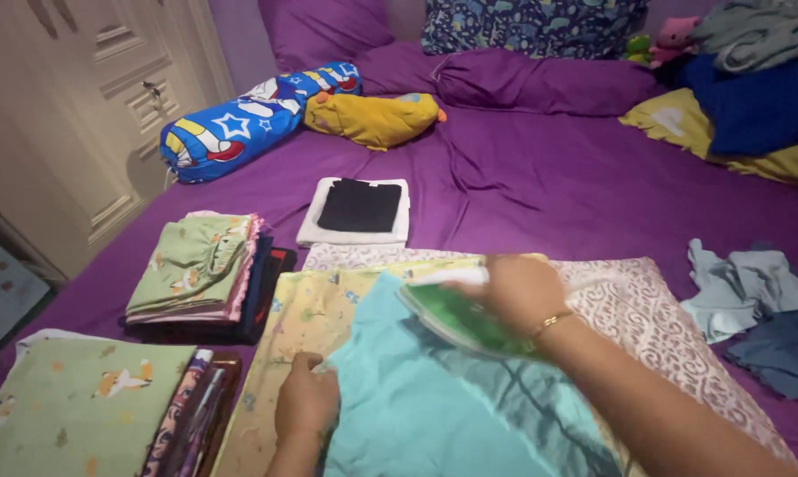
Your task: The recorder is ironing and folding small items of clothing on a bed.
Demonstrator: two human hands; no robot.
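The person's right hand (516, 291) is closed around the white handle of a green clothes iron (456, 318), forearm stretched in from the lower right, a gold bracelet (554, 322) at the wrist. The iron rests on a teal cloth (417, 406), near that cloth's upper edge. The left hand (304, 405) lies knuckles up with fingers curled, pinching and pressing the teal cloth's left edge. The teal cloth lies on a yellow patterned sheet (306, 314), which is spread over a pink lace-print cloth (655, 309) on the purple bedspread (523, 185).

Left of the teal cloth stands a stack of folded clothes (200, 274) with a green one on top. Beyond the teal cloth, a folded black garment (360, 205) sits on a folded white one (315, 225). Right of it lie crumpled grey-blue clothes (739, 287).
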